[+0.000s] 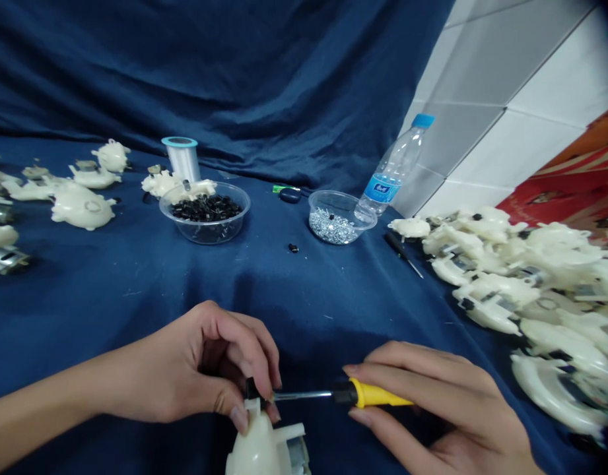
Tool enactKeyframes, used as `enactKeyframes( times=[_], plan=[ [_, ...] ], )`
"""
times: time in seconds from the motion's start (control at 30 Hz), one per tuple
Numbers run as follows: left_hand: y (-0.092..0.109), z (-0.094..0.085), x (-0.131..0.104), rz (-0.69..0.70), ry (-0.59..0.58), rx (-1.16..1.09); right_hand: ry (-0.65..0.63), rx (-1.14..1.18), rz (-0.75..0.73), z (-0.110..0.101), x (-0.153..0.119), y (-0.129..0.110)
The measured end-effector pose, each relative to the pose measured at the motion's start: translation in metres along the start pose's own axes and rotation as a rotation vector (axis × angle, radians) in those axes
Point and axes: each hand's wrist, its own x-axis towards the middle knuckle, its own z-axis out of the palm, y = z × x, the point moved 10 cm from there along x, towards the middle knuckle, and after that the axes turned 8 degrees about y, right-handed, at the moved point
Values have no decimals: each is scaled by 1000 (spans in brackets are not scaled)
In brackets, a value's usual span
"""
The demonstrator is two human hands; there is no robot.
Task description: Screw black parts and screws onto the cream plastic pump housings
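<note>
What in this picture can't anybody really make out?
All in the head view:
- Tip of the yellow screwdriver: hidden by the left hand.
- Lower end of the white casing: cut off by the bottom edge.
- Fine print on the bottle label: too small, blurred.
- Shapes of the metal bits: too small.

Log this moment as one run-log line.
left hand: on white housing and black part | right hand: holds screwdriver | tip: at black part | bottle: tilted
</note>
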Motion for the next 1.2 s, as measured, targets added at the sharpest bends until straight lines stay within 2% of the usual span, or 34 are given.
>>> enactKeyframes(
  times=[0.17,0.3,0.4,0.6,0.8,0.97,1.1,1.2],
  plan=[
    [0,1,0,-1,-4,91,-103,163,65,11,-7,11],
    [-2,0,0,-6,4,84,-200,319,191,24,-15,27],
    [-4,1,-1,-7,-1,32,-227,370,291,30,-17,36],
    [-4,0,-2,3,2,36,-270,413,365,36,-16,40],
    [-7,-3,-1,-10,10,67,-324,441,361,41,-15,40],
    [-8,-4,-1,2,28,43,-363,386,285,41,-16,36],
    [-6,-4,1,6,36,58,-300,315,263,36,-15,39],
    [-6,-4,1,0,36,59,-281,353,267,35,-15,39]
  ],
)
